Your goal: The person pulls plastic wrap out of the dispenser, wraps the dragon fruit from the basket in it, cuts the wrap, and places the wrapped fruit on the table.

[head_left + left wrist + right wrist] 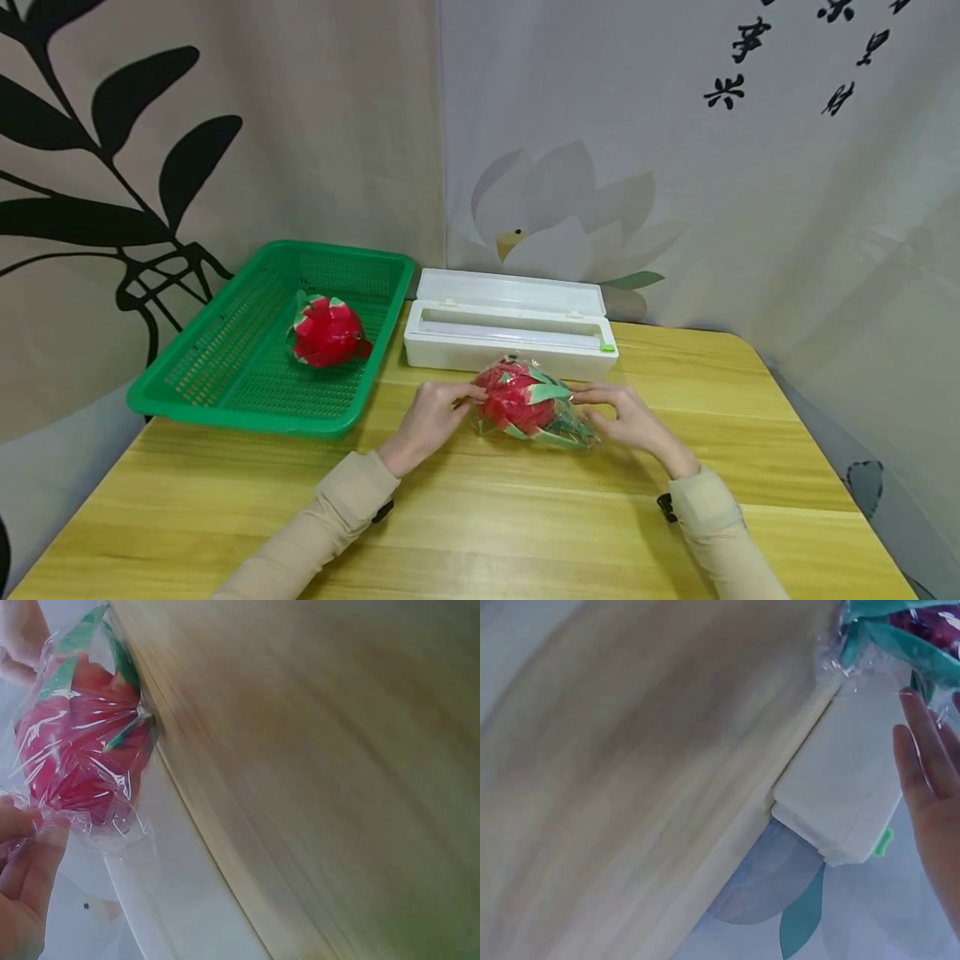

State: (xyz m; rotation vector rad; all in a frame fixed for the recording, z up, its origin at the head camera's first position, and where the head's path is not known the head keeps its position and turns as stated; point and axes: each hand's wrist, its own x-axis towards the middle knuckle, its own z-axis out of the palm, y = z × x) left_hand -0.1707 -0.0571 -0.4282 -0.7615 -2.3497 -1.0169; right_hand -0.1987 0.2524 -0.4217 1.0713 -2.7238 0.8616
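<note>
A red dragon fruit (517, 398) with green scales, wrapped in clear plastic film (576, 431), lies on the table in front of a white box. In the left wrist view, my left hand (26, 877) pinches gathered film at one end of the dragon fruit (82, 750). My right hand (626, 419) is at the opposite end, its fingers touching the film beside the green tips. The right wrist view shows the fingers of my right hand (934, 780) nearly straight. Part of the fruit's underside is hidden.
Behind the fruit stands the white film dispenser box (510, 354), its lid (510, 292) raised and a green piece (607, 347) at its right end. To the left, a green basket (247, 421) holds another red dragon fruit (327, 332). A printed curtain (675, 208) hangs behind the wooden table (510, 525).
</note>
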